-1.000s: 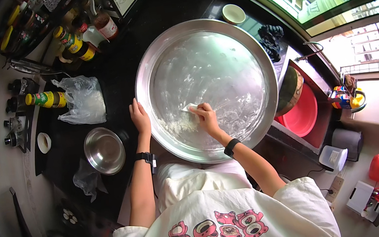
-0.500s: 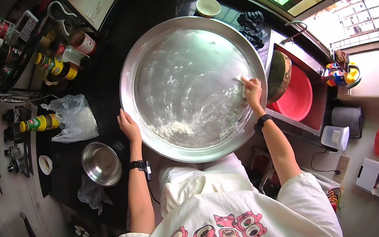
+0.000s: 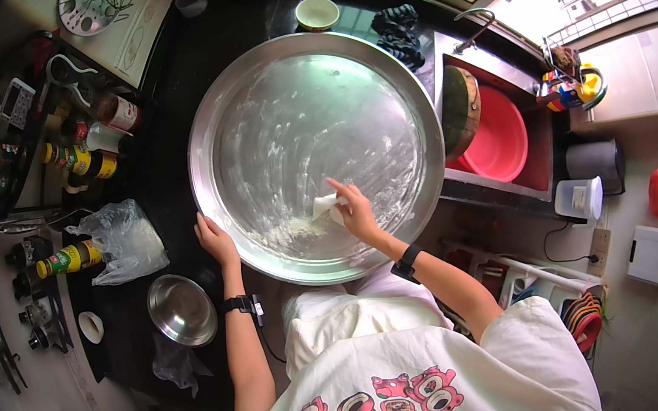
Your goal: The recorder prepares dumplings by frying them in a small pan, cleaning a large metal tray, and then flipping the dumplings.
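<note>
A large round metal tray (image 3: 205, 156) with a raised rim lies in front of me. White powder like flour (image 3: 290, 230) is smeared in streaks over it and heaped thickest along the near left part. My left hand (image 3: 217, 242) grips the tray's rim at the lower left. Over the near middle of the tray, my right hand (image 3: 356, 214) pinches a small white piece (image 3: 324, 204) against the metal beside the heaped powder. Whether that piece is folded tissue or a scraper, I cannot tell. My right index finger points forward.
Left of the tray are a steel bowl (image 3: 182, 310), a clear plastic bag (image 3: 126, 242) and several bottles (image 3: 85, 160). A small bowl (image 3: 317, 14) and dark cloth (image 3: 398, 35) lie beyond it. At right, the sink holds a red basin (image 3: 499, 135) and a pot (image 3: 460, 111).
My right hand, holding the white piece, has swept from the tray's right edge leftward and nearer to the powder heap. My left hand stays on the rim. The whole view has shifted slightly.
</note>
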Tool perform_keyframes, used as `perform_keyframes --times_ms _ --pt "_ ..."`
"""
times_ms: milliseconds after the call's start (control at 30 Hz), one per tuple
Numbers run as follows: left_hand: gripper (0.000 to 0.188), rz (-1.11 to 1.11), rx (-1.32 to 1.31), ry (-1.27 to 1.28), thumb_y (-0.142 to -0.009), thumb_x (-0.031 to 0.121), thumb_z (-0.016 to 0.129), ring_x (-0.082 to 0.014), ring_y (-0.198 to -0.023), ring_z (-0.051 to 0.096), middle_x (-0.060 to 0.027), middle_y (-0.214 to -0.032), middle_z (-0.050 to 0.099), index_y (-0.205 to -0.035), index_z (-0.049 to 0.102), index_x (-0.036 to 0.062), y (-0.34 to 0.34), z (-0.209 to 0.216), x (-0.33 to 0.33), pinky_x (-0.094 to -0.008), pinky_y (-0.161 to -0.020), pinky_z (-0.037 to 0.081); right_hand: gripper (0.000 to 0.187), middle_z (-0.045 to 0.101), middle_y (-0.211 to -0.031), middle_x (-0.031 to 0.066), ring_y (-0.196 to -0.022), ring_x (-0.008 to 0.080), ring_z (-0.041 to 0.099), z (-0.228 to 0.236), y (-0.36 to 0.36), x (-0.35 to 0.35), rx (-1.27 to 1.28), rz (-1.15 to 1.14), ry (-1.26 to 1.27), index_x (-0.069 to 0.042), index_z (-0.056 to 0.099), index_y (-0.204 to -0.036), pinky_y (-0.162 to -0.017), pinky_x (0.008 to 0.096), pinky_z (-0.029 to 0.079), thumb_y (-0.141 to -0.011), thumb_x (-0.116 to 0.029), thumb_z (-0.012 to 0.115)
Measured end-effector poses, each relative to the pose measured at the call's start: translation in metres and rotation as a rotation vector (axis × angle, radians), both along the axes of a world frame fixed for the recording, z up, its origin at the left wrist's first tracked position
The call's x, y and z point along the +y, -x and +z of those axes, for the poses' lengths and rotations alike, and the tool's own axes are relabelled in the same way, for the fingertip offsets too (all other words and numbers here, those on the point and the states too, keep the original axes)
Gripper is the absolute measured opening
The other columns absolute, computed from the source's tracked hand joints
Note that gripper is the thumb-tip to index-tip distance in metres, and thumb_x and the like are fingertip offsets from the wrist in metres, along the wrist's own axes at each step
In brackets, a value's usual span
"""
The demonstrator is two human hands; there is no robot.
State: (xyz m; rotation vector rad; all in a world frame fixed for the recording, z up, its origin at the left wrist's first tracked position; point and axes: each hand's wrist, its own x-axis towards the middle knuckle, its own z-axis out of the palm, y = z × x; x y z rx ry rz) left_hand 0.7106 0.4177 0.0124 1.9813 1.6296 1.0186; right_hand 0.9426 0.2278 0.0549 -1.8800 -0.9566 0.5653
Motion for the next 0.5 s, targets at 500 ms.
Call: perform_keyframes --times_ms 500 --pt "0.029 0.003 -0.014 -0.004 -0.092 0.012 0.041 -0.0384 -0.080 0.052 -0.0236 -0.090 0.052 -0.110 0.050 -0.0088 0.001 -0.004 0.001 -0.0401 -0.070 0.043 0.027 0.056 -0.090 0.0097 -0.076 0.0213 0.055 -0.046 -0.047 0.033 -0.193 -0.376 -0.090 -0.006 0.066 -0.094 -0.065 0.0293 0.045 -0.074 0.009 0.054"
